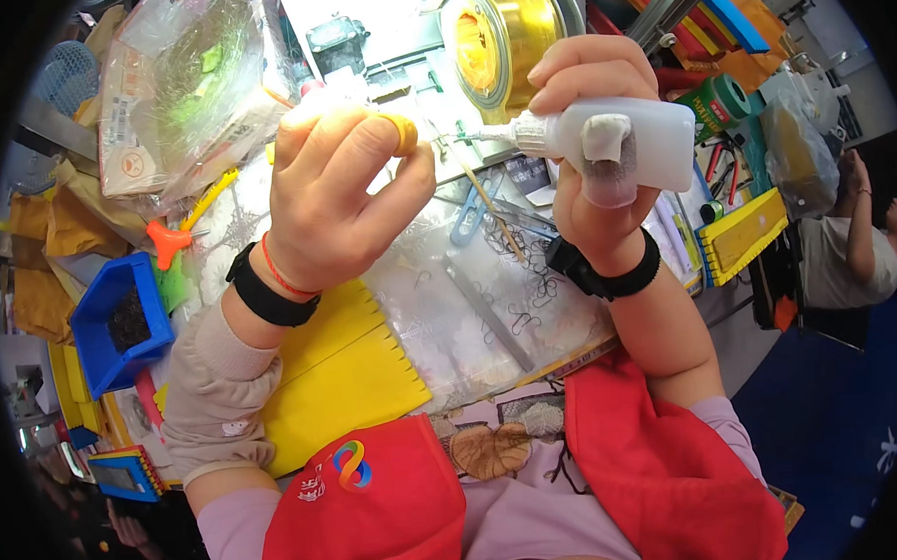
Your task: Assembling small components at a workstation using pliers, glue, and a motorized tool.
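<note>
My right hand [604, 163] is wrapped round a translucent white squeeze bottle [671, 145]. The bottle lies on its side, its narrow nozzle turned toward my left hand [339, 190]. A pale patch sticks to the bottle's wall. The left hand's fingers are curled into a pinch, and a small yellow cover or piece [402, 135] shows at a fingertip. Whatever those fingers hold is too small and washed out by glare to name. Below the hands lie a blue-handled tool [473, 214], a thin wooden stick [480, 201] and several small wire hooks [538, 276].
A large yellow tape roll [503, 42] stands behind the hands under bright light. To the left are a plastic-wrapped box [127, 144], an orange tool [169, 242] and a blue bin [95, 320]. A metal ruler [490, 313] and yellow sheets [343, 385] lie nearer. Another person [848, 263] sits at right.
</note>
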`<state>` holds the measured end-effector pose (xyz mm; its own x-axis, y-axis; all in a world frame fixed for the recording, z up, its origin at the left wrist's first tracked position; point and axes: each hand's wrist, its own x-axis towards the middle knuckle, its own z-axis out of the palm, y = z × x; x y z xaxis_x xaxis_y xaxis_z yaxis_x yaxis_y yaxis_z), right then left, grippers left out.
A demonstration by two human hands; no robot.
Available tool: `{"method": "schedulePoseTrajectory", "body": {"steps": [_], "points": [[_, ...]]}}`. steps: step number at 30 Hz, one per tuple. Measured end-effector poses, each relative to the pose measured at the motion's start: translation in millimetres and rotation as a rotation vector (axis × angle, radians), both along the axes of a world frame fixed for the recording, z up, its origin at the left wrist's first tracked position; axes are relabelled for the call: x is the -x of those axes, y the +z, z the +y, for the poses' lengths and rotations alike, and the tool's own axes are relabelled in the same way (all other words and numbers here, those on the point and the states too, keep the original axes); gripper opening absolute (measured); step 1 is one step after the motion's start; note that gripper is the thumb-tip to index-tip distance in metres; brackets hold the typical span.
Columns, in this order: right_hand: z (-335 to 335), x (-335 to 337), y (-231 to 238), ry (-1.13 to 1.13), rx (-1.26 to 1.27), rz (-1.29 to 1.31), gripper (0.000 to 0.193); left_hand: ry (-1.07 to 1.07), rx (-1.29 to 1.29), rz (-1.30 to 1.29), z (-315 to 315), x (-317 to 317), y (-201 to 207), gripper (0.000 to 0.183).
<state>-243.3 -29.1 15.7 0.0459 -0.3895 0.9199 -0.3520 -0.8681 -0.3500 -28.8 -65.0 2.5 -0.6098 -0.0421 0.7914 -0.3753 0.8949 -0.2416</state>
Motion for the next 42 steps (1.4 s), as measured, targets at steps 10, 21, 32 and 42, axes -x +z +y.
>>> {"method": "schedulePoseTrajectory", "body": {"steps": [10, 21, 32, 42], "points": [[-2.3, -3.0, 0.6, -0.014, 0.059, 0.037, 0.014, 0.002, 0.029, 0.007, 1.4, -1.9, 0.4, 0.029], [40.0, 61.9, 19.3, -0.129, -0.273, -0.409, 0.054, -0.023, -0.025, 0.055, -1.8, 5.5, -2.5, 0.015], [37.9, 253.7, 42.2, -0.95, -0.117, -0.203, 0.028, -0.069, -0.193, -0.023, 8.9, 16.5, 4.5, 0.021], [43.6, 178.5, 23.4, -1.24, -0.094, 0.15, 0.043, -0.141, -0.212, -0.092, 17.0, 27.2, 7.3, 0.017]]}}
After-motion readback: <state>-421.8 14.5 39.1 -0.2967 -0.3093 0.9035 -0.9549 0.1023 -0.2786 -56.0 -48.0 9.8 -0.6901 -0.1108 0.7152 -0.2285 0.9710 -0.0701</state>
